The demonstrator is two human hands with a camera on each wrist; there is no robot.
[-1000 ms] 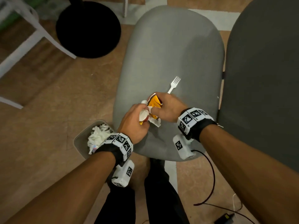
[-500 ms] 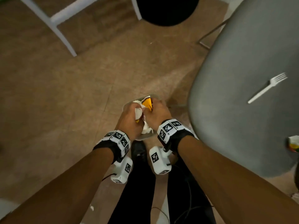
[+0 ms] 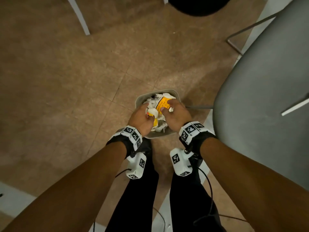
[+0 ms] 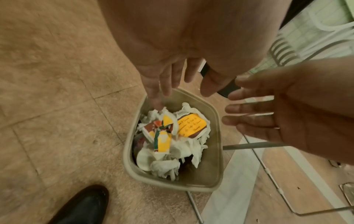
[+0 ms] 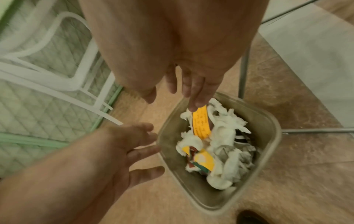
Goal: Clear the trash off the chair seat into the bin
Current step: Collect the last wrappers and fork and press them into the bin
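Trash [image 4: 172,136] lying in the bin [image 4: 216,153], below spread, empty fingers [image 4: 247,109] of left hand [image 3: 142,118] and right hand [image 3: 175,113]

Warm, dim indoor light gives every view a yellow-brown cast, and soft shadows pool on the floor [image 3: 70,84] beyond the open hands. Both wrist views are smeared by motion blur, worst in the right hand [image 4: 287,109] fingers and at the frame borders, and the palm nearest each lens is out of focus. Wide-angle distortion bends the straight lines away from the hands.
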